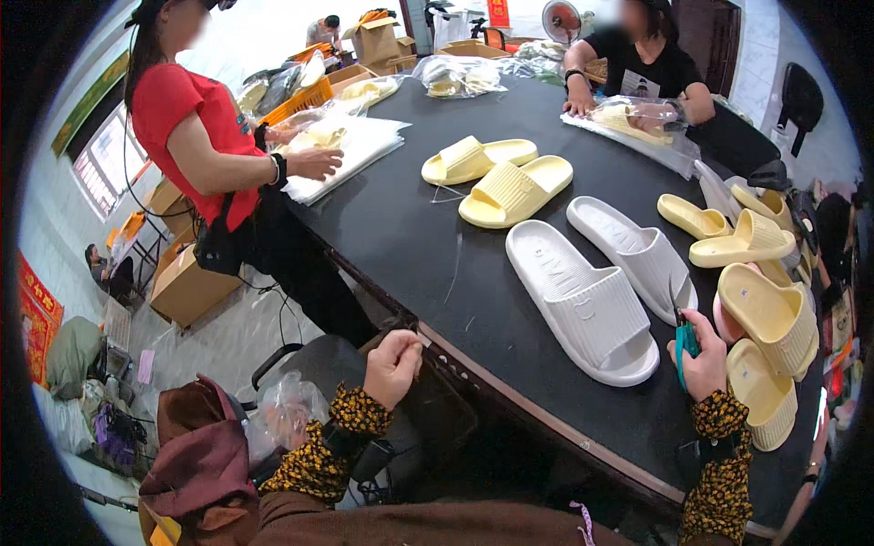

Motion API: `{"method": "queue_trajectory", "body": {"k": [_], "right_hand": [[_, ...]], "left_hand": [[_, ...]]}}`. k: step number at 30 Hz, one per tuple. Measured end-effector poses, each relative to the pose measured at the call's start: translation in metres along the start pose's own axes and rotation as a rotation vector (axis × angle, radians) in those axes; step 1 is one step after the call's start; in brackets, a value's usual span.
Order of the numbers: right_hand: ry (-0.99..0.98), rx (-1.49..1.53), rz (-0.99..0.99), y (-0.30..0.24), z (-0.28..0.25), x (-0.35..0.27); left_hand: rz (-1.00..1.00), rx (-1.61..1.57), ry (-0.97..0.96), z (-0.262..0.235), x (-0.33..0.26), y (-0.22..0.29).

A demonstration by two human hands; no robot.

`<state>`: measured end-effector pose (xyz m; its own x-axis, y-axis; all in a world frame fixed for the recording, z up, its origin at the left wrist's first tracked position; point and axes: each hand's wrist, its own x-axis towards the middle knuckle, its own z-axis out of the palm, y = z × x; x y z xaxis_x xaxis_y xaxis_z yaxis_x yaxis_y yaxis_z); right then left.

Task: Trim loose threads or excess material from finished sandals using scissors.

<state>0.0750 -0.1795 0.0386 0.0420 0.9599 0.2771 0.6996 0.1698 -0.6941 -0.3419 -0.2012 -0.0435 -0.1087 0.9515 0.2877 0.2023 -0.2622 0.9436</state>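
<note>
My right hand (706, 366) grips small scissors (685, 346) with teal handles, their dark, pointed blades angled up over the toe of a grey slide sandal (637, 259). Its grey mate (587, 305) lies alongside on the left, sole down. My left hand (391, 368) is closed in a pinch by the table's near edge; what its fingers hold, if anything, is too small to tell. Beyond the grey pair rests a pair of pale yellow slide sandals (519, 193). Several more yellow sandals (769, 318) are heaped right beside my right hand.
The black table (428, 237) bears loose thread scraps. At the left, a person in red (205, 136) handles bagged sandals over stacked plastic bags (364, 150). Across the table, a person in black (637, 68) handles another bagged pair (637, 118). Cardboard boxes (196, 282) stand on the floor.
</note>
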Motion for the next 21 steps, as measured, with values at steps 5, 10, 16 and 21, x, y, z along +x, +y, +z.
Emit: {"method": "queue_trajectory", "body": {"k": [5, 10, 16, 21], "right_hand": [[0.019, 0.011, -0.071, 0.0, 0.001, -0.003], [-0.018, 0.011, -0.04, 0.001, 0.003, -0.003], [-0.028, 0.013, -0.028, 0.004, 0.004, -0.003], [0.034, -0.033, -0.04, -0.005, -0.011, -0.008]], "left_hand": [[-0.368, 0.155, -0.018, -0.051, -0.044, -0.095], [-0.365, 0.946, -0.309, -0.093, -0.068, -0.138], [0.1, 0.878, 0.009, -0.059, -0.013, -0.06], [0.483, 0.607, 0.059, 0.011, 0.047, 0.035]]}}
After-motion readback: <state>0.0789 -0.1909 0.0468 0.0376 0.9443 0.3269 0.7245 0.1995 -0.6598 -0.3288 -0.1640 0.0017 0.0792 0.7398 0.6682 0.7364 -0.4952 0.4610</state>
